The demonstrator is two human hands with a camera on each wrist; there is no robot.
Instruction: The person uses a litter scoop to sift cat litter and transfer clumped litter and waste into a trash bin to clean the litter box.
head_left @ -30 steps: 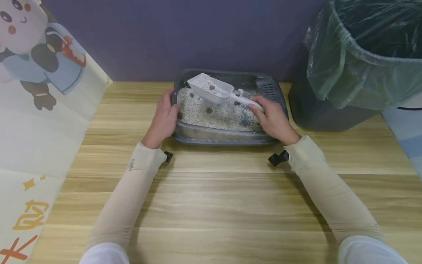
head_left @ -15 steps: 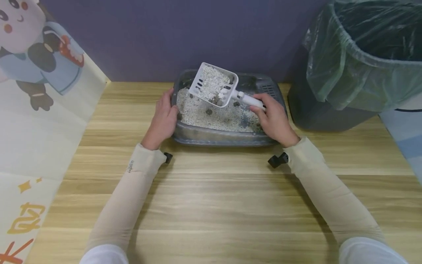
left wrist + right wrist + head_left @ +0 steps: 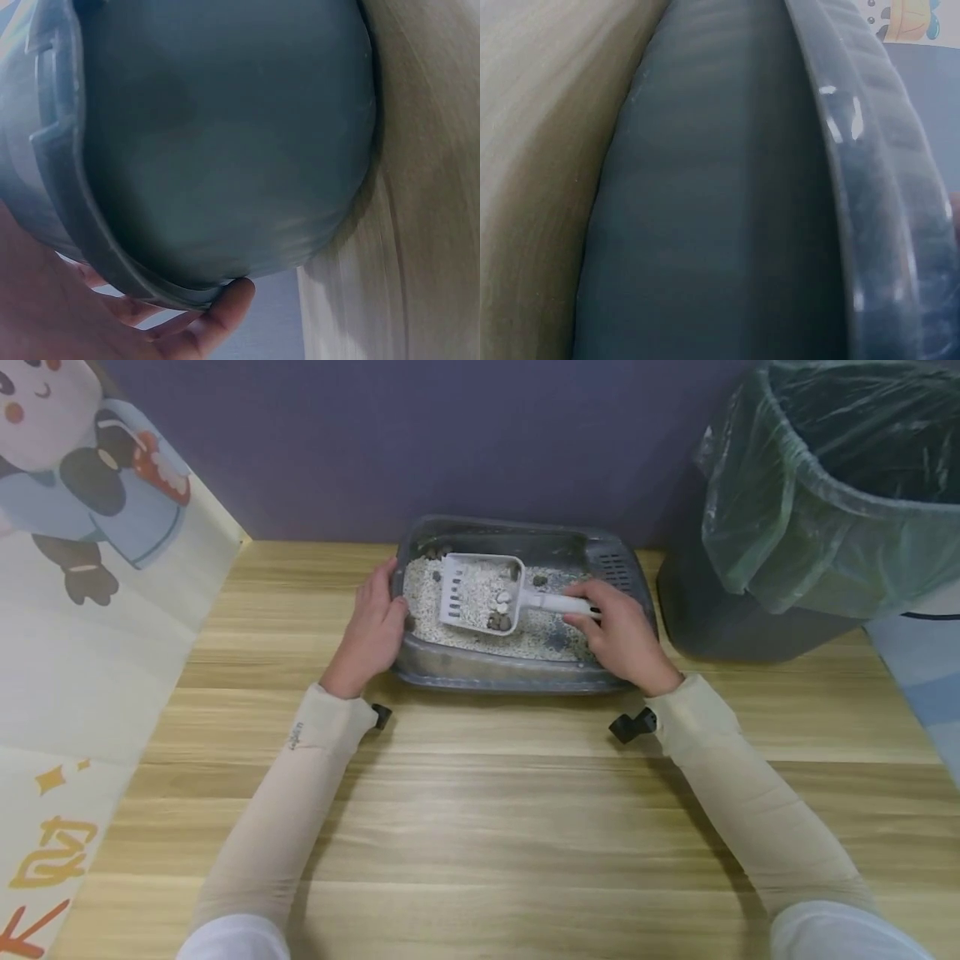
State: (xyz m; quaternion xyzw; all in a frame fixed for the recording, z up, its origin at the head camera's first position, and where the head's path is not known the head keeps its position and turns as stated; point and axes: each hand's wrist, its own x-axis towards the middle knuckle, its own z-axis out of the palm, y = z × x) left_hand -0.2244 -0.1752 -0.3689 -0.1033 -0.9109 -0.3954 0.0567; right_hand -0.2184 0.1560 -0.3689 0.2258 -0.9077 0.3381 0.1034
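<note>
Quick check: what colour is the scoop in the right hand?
The scoop is white; it shows best in the head view.

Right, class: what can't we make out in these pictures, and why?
Head view: the grip end of the scoop, mostly covered by the right hand.
Head view: the grey bin, cut off by the right edge.
Head view: what the dark lumps are, too small to tell.
Wrist views: the litter, hidden behind the tray.

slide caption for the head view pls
Right hand holds a white scoop of litter over a gray tray gripped by the left hand.
</note>
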